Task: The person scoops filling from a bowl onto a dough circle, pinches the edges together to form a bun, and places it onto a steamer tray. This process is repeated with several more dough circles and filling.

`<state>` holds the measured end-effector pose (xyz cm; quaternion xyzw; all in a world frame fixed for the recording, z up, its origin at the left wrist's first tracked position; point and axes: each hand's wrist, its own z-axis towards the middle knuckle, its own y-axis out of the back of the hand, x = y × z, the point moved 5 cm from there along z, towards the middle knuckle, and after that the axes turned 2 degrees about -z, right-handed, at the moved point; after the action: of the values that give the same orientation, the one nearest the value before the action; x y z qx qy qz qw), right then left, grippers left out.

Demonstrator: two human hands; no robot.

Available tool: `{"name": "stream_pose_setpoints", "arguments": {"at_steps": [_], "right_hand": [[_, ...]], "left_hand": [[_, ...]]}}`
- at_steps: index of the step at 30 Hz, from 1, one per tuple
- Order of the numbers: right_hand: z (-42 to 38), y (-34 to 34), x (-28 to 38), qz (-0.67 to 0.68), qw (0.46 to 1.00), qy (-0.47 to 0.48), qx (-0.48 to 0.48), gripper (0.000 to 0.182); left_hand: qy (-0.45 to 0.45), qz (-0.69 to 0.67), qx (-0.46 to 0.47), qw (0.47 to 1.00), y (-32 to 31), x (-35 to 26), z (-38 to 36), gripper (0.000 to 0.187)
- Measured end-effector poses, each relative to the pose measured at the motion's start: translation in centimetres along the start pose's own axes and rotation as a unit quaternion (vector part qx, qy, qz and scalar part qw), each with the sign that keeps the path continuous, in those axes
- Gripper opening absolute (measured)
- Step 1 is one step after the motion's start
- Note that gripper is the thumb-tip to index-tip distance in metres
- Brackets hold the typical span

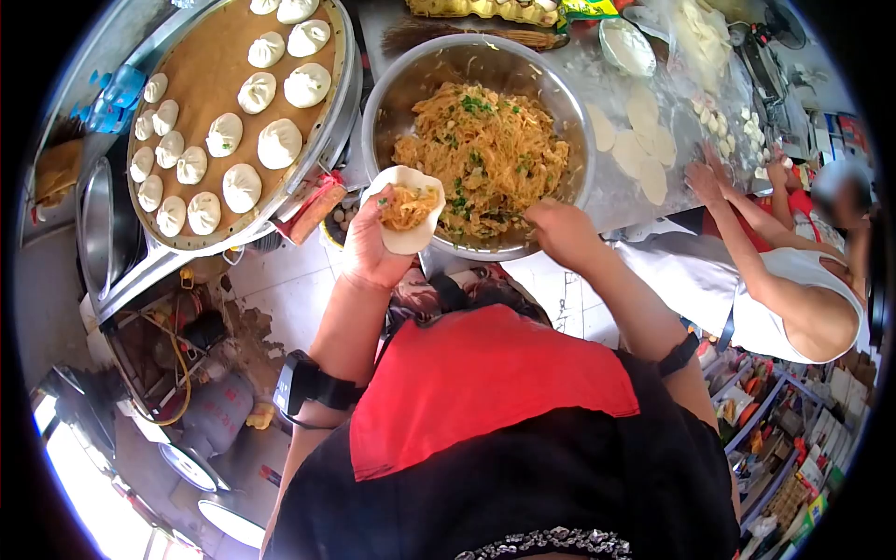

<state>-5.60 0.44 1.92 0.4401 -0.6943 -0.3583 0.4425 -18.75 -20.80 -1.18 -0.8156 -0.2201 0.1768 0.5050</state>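
On the palm and fingers of my left hand point(371, 252) rests a round dough wrapper point(401, 241), with a small heap of orange noodle filling point(411, 207) in its middle. It is held just outside the near-left rim of a large steel bowl point(571, 107). More filling point(481, 140), flecked with green, lies piled inside that bowl. My right hand point(565, 233) is at the bowl's near-right rim with its fingers curled closed. Whatever those fingers grip, if anything, is hidden.
Several pleated buns point(279, 144) sit on a round brown steamer tray point(210, 75) at left. Flat wrappers point(644, 140) and dough pieces point(714, 121) lie right of the bowl, near a co-worker's hands point(705, 179). Behind are a small bowl point(627, 49) and a straw brush point(523, 35).
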Motion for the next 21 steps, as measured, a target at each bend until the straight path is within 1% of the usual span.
{"name": "stream_pose_setpoints", "arguments": {"at_steps": [2, 3, 4, 5, 6, 7, 9, 12, 13, 14, 15, 16, 17, 18, 19, 21], "right_hand": [[0.2, -0.1, -2.2, 0.059, 0.998, 0.014, -0.019, 0.02], [0.1, 0.0, -3.1, 0.139, 0.989, -0.032, 0.023, 0.021], [-0.1, 0.1, -3.7, 0.218, 0.97, -0.079, 0.066, 0.021], [-0.5, -0.1, -4.2, 0.296, 0.941, -0.126, 0.108, 0.022], [-0.6, -0.3, -4.2, 0.372, 0.909, -0.147, 0.113, 0.021], [-0.9, -0.4, -4.5, 0.402, 0.889, -0.179, 0.125, 0.022], [-1.5, 0.7, -4.5, 0.458, 0.843, -0.241, 0.147, 0.024], [-2.0, 3.9, -2.4, 0.493, 0.841, -0.212, 0.067, 0.023], [-1.9, 4.9, -1.3, 0.492, 0.852, -0.177, 0.007, 0.023], [-1.8, 5.6, 0.2, 0.489, 0.859, -0.144, -0.054, 0.023], [-1.8, 6.1, 1.6, 0.483, 0.861, -0.11, -0.115, 0.022], [-2.0, 6.3, 2.7, 0.375, 0.905, -0.089, -0.182, 0.022], [-2.0, 6.9, 4.5, 0.225, 0.938, -0.008, -0.263, 0.025], [-2.2, 6.5, 5.7, 0.191, 0.945, 0.014, -0.264, 0.027], [-2.3, 6.3, 6.8, 0.155, 0.951, 0.039, -0.265, 0.028], [-2.6, 6.7, 7.5, 0.163, 0.935, 0.044, -0.311, 0.031]], "left_hand": [[-0.008, 0.003, -0.003, 1.0, 0.2, -0.1, 0.1, 0.05], [-0.009, 0.001, -0.004, 1.0, 0.4, -0.2, 0.1, 0.05], [-0.01, -0.002, -0.006, 1.0, 0.5, -0.2, 0.0, 0.05], [-0.01, -0.004, -0.014, 1.0, 0.6, -0.3, 0.0, 0.046], [-0.01, -0.007, -0.022, 1.0, 0.3, -0.3, 0.0, 0.042], [-0.009, -0.009, -0.03, 0.999, 0.2, -0.3, 0.0, 0.038], [-0.009, -0.012, -0.036, 0.999, 0.5, 0.0, 0.2, 0.041], [0.002, -0.003, -0.03, 1.0, -0.3, 0.5, 0.8, 0.047], [0.009, 0.002, -0.025, 1.0, -0.7, 0.9, 1.1, 0.049], [0.011, -0.011, 0.028, 0.999, -1.5, 1.4, 1.2, 0.052], [0.02, -0.012, 0.029, 0.999, -2.2, 2.0, 1.4, 0.051], [0.028, -0.014, 0.031, 0.999, -3.2, 2.6, 1.7, 0.05], [0.036, -0.016, 0.033, 0.999, -3.9, 3.2, 2.0, 0.049], [0.015, -0.002, 0.036, 0.999, -4.1, 3.5, 2.2, 0.046], [0.011, -0.018, 0.022, 1.0, -4.1, 3.8, 2.5, 0.045], [0.006, -0.051, -0.009, 0.999, -3.9, 4.4, 2.9, 0.043]]}}
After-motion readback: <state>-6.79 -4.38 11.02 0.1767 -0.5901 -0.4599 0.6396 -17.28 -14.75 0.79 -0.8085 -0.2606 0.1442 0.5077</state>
